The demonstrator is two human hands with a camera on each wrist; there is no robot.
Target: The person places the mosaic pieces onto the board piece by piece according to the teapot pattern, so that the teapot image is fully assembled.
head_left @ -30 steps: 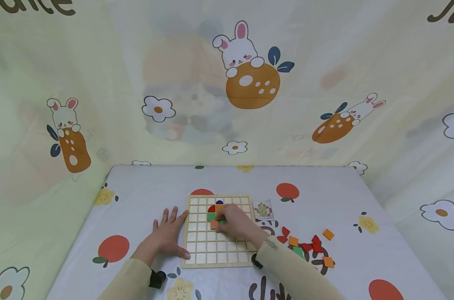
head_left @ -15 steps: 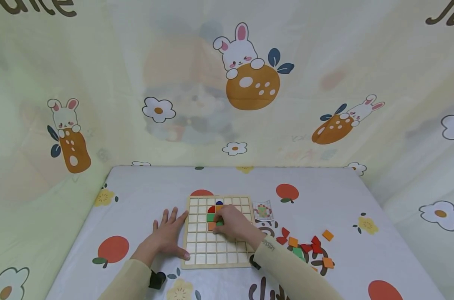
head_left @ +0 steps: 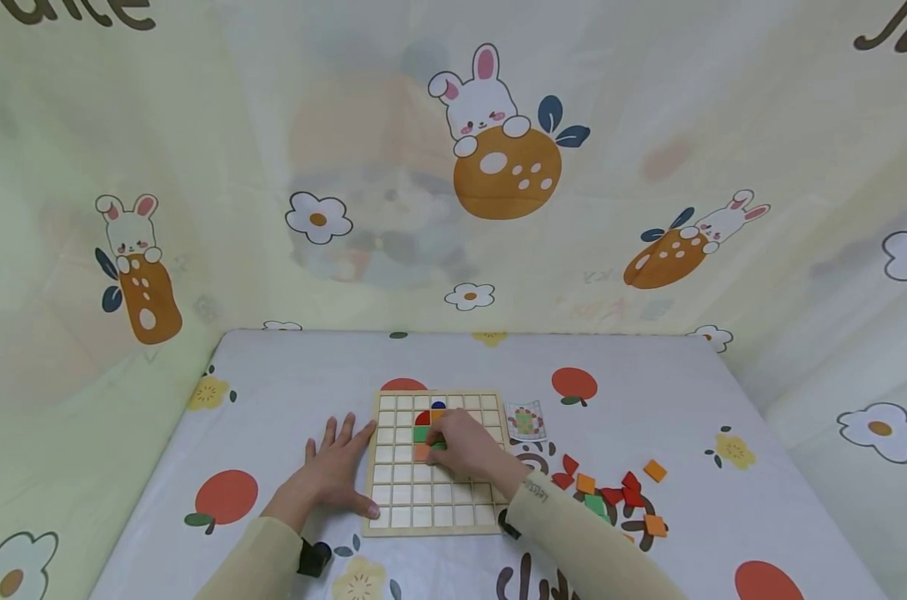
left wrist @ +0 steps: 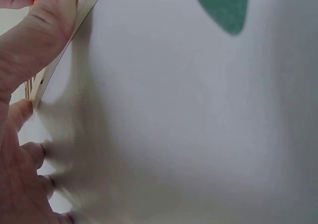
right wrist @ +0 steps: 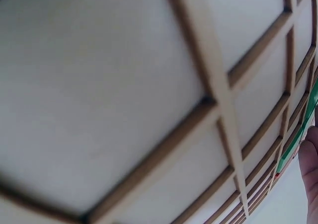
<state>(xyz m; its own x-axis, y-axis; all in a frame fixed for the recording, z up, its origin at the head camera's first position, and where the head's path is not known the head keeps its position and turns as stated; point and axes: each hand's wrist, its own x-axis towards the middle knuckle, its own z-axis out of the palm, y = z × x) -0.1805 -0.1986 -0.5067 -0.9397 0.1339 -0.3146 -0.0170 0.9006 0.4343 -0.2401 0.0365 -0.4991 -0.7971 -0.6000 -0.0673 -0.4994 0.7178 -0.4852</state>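
A square wooden grid board point(head_left: 393, 532) lies flat on the table. My left hand point(head_left: 335, 473) rests at its left edge with fingers spread; in the left wrist view the thumb point(left wrist: 47, 33) lies over the wooden rim. My right hand point(head_left: 468, 450) reaches over the board's middle, its thumb and index fingertip bent close at an orange square tile point(head_left: 420, 452) in a cell. Above that tile sit a green square tile point(head_left: 421, 434) and a red rounded piece point(head_left: 423, 418). A green piece point(right wrist: 293, 144) shows beside the fingertips in the right wrist view. The right hand hides several cells.
A small printed pattern card point(head_left: 526, 420) lies right of the board. Farther right are scattered loose pieces: a red piece point(head_left: 632, 487), an orange tile point(head_left: 655, 470) and a green piece point(head_left: 595, 505), among several others. A printed cloth wall point(head_left: 378, 250) stands behind the table.
The orange tile has shifted slightly left and now lies squarer in its cell under the green tile. My right hand has moved slightly left with it; my left hand stays put.
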